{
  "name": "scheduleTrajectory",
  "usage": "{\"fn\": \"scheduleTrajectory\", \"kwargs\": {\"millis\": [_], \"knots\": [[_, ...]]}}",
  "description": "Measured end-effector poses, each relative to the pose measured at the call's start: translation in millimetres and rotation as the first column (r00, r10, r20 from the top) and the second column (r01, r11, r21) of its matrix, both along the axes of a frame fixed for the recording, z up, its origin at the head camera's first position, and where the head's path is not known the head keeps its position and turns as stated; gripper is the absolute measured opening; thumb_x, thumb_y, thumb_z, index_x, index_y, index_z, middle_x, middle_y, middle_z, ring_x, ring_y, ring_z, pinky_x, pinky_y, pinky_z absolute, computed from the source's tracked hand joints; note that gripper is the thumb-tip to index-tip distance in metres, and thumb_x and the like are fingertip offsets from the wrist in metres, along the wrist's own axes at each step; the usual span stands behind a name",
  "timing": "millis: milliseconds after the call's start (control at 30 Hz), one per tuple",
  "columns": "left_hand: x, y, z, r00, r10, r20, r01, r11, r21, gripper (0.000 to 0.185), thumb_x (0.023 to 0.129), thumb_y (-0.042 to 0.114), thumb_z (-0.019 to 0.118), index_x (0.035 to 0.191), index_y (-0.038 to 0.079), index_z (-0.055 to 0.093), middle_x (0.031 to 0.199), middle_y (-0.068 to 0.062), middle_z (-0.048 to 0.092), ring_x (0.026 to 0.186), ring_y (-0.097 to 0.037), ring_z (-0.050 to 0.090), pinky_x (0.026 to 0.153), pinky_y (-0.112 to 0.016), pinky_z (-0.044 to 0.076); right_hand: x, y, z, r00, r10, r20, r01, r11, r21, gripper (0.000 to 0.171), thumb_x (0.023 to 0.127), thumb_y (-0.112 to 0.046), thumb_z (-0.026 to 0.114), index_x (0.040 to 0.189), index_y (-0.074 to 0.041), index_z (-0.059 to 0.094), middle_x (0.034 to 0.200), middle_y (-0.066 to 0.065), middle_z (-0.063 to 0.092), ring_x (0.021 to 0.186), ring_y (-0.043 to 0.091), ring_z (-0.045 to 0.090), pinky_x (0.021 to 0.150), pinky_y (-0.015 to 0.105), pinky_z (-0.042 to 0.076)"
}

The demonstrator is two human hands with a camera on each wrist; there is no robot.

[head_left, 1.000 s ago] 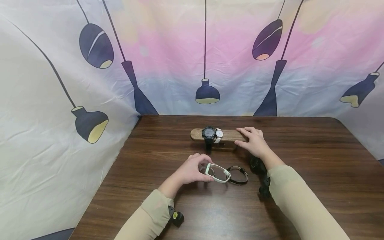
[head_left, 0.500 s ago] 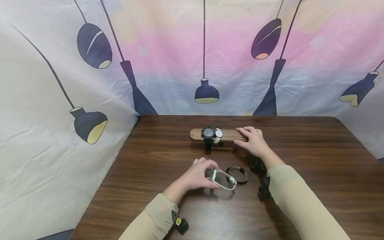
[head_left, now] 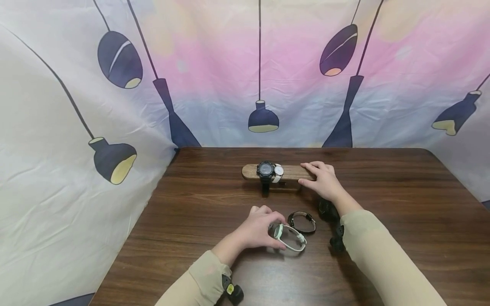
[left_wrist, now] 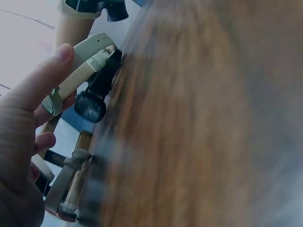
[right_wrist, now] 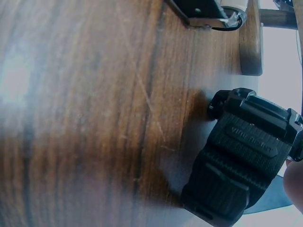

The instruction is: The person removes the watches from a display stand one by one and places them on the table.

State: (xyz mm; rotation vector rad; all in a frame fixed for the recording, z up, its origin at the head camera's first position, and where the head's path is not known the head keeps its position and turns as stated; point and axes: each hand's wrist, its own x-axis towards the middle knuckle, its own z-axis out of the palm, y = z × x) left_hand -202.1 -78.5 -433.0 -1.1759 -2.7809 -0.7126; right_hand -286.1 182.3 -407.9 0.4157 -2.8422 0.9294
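My left hand (head_left: 262, 229) pinches a white wristwatch (head_left: 301, 243) between thumb and fingers, low over the table's middle. In the left wrist view the watch's pale strap (left_wrist: 78, 78) is buckled into a loop. Just behind it lies a buckled black-strap watch (head_left: 311, 229). My right hand (head_left: 324, 180) holds the right end of a wooden watch stand (head_left: 292, 171), fingers over its top and thumb at the front edge. A chunky black watch (head_left: 265, 168) and a white-strap watch (head_left: 278, 171) sit side by side on the bar.
Under my right wrist, another bulky black watch (head_left: 327, 210) stands on the table; its ribbed strap (right_wrist: 227, 165) fills part of the right wrist view. The dark wooden table (head_left: 206, 187) meets a lamp-patterned cloth (head_left: 226, 114) at the back.
My left hand has moved right and towards me, carrying the white wristwatch to the front of the black-strap watch. The right hand and the watch stand have stayed in place.
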Motion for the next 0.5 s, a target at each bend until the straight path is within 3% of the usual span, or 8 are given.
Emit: {"fn": "scheduleTrajectory", "kwargs": {"millis": [500], "knots": [[10.0,12,-6.5,0.991,-0.015,-0.132,0.0,0.993,-0.116,0.058,0.059,0.063,0.077,0.105,0.032,0.061,0.089,0.015,0.057,0.09,-0.007,0.044,0.076,-0.029,0.03,-0.5,0,-0.1,1.0,0.002,0.005,-0.002,1.0,-0.004,0.064,0.088,-0.044,0.062,0.141,-0.015,0.044,0.141,0.018,0.033,0.129,0.045,0.018,0.097,0.061,0.025]]}}
